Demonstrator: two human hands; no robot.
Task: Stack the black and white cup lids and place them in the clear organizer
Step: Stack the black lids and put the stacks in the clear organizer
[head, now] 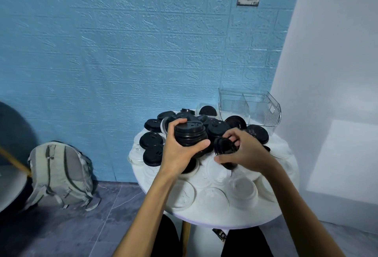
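Left hand (180, 150) grips a stack (190, 134) of black lids, fingers and thumb curled round it, held above the round table (225, 219). Right hand (243, 150) pinches a single black lid (225, 147), tilted on edge, just beside the stack. Loose black lids (152, 140) and white lids (241, 189) cover the tabletop. Organizer (250, 109) at far right edge; no lids seen in it.

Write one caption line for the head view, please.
Left hand grips black lid stack; right hand pinches another black lid.
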